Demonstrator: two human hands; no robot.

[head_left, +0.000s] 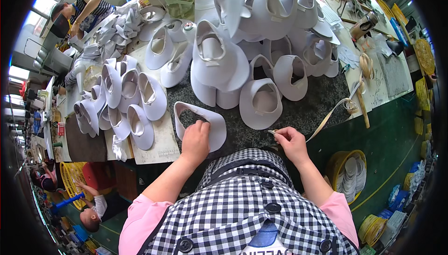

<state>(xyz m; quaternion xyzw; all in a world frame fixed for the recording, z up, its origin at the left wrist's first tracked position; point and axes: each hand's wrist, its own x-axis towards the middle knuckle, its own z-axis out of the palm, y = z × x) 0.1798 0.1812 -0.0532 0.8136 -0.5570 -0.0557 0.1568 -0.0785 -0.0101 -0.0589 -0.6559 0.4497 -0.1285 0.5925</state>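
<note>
My left hand presses down on a white shoe upper piece lying flat on the dark speckled mat just in front of me. My right hand pinches the end of a thin beige tape strip that runs off to a small roll at the right. Stacks of white shoe uppers stand directly beyond both hands, apart from them.
More white uppers are piled at the left on a pale board. A yellow basket with white pieces sits on the floor at my right. Another person works at the far left corner. Two people are below left.
</note>
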